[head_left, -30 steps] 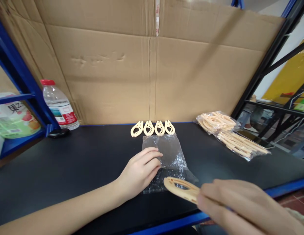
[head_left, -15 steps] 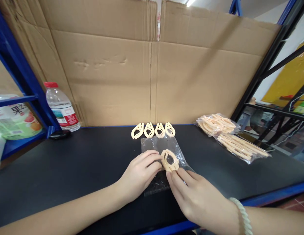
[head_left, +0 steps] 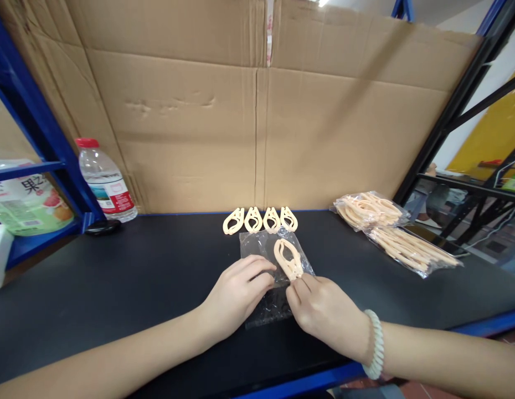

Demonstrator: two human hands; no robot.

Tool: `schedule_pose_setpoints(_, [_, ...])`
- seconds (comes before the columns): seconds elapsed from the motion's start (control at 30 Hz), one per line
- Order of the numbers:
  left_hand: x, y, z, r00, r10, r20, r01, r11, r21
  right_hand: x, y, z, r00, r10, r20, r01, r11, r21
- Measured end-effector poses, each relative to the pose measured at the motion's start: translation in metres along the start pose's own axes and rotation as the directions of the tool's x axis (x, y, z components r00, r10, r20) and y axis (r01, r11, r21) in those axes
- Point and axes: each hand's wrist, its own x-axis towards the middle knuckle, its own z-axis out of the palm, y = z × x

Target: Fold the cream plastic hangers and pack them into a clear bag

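Observation:
A beige folding hanger (head_left: 297,256), folded into a loop, lies at or in a clear plastic bag (head_left: 266,313); I cannot tell whether it is inside or on top. My right hand (head_left: 324,307), with a pale coiled band at its wrist, pinches the hanger's near end. Against the bag's left side, my left hand (head_left: 243,291) has its fingers curled and pinches the film, its fingertips partly hidden. Just beyond the bag, several folded hangers (head_left: 253,220) stand in a row along the back of the black table (head_left: 170,266).
At the right, a clear bag of folded hangers (head_left: 365,210) rests beside a bag of long beige pieces (head_left: 411,249). A water bottle (head_left: 112,191) and a black object (head_left: 103,227) are at the back left. A cardboard wall (head_left: 191,127) closes off the back.
The hanger has moved slightly away from me along the bag. My right hand has shifted to its near end and its fingers are more tightly closed. My left hand has barely moved.

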Motion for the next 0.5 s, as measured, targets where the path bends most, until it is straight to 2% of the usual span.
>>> schedule_pose_setpoints(0.17, [-0.001, -0.001, 0.002, 0.999, -0.042, -0.002, 0.042, 0.999, -0.033, -0.012, -0.01, -0.005, 0.998, 0.052, 0.023, -0.052, 0.998, 0.038])
schedule_pose_setpoints(0.27, [-0.001, -0.002, 0.003, 0.999, -0.045, -0.004, 0.045, 0.998, -0.047, -0.019, -0.017, -0.01, 0.996, 0.088, 0.01, -0.089, 0.987, 0.134])
schedule_pose_setpoints(0.43, [-0.003, 0.002, 0.001, 0.999, -0.041, 0.014, 0.041, 0.998, -0.049, -0.024, -0.022, -0.019, 0.971, 0.217, 0.101, -0.238, 0.92, 0.312])
schedule_pose_setpoints(0.5, [-0.004, 0.006, -0.001, 0.998, -0.059, 0.022, 0.06, 0.996, -0.062, -0.028, -0.024, -0.021, 0.969, 0.237, 0.062, -0.244, 0.905, 0.348])
